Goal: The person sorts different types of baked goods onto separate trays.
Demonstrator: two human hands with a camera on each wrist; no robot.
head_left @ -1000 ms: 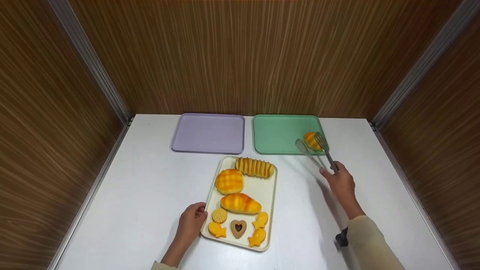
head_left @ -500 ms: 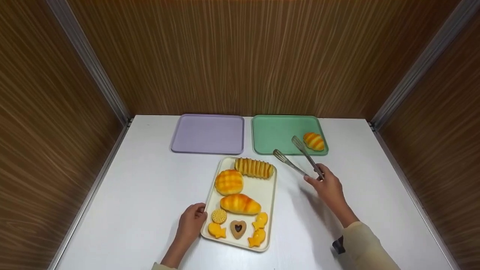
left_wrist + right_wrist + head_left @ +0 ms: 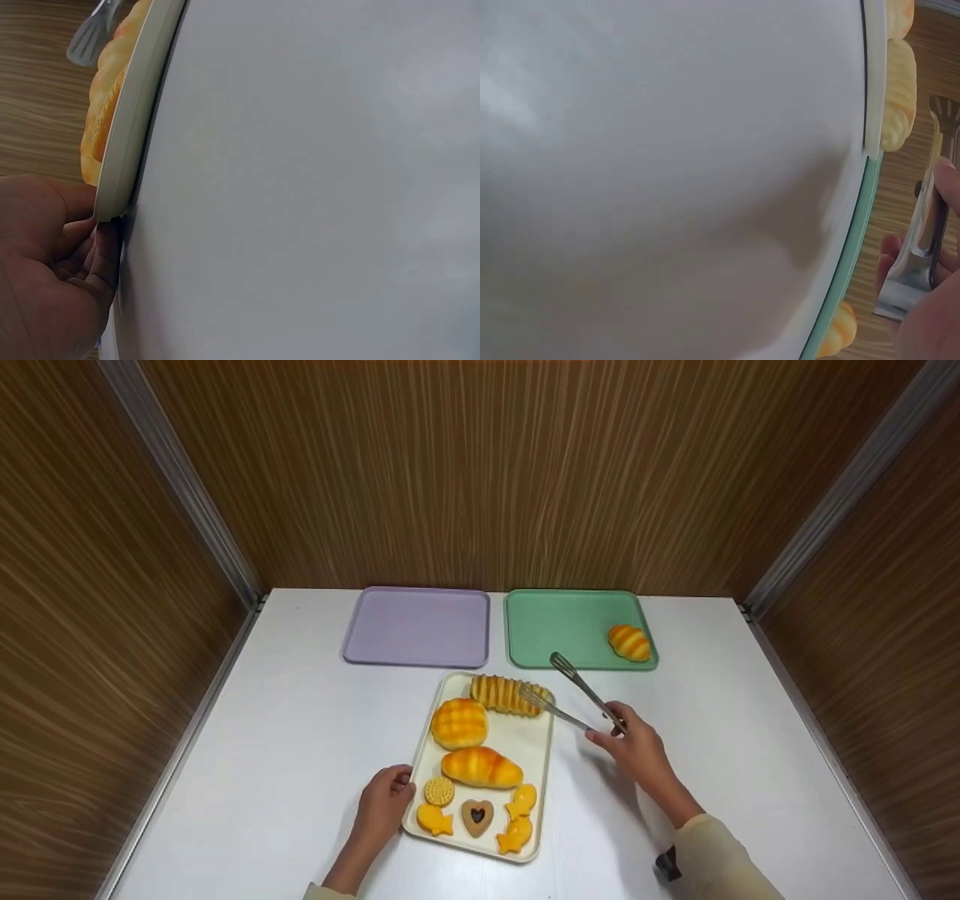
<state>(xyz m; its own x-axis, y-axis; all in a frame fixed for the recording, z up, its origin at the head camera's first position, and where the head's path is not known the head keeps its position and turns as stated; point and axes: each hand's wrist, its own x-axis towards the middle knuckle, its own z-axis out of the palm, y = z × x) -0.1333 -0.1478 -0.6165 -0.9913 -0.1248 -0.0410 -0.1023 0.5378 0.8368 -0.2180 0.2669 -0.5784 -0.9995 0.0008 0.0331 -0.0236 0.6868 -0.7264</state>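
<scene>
My left hand point(image 3: 382, 806) pinches the left rim of the cream tray point(image 3: 534, 750); the left wrist view shows thumb and fingers on either side of its edge point(image 3: 124, 150). Metal tongs point(image 3: 589, 694) are gripped in my right hand point(image 3: 637, 746), their arms spread apart. One tip is over the right end of a ridged bread roll point(image 3: 499, 694) on the tray; nothing is between the tips. Also on the tray lie a round bun point(image 3: 459, 724), a long bread roll point(image 3: 481, 767), a round biscuit point(image 3: 439, 791), a heart cookie point(image 3: 477, 817) and several fish-shaped pieces point(image 3: 433, 819).
A green tray point(image 3: 562, 622) at the back right bears a small striped bread point(image 3: 629, 643) in its right front corner. Beside it on the left is a purple tray point(image 3: 420, 626). Wood-patterned panels point(image 3: 480, 472) enclose the white table point(image 3: 277, 720) at the back and sides.
The right hand has brought the tongs left and nearer, from around the small striped bread on the green tray to the ridged roll. That bread stays on the green tray. The left hand is still.
</scene>
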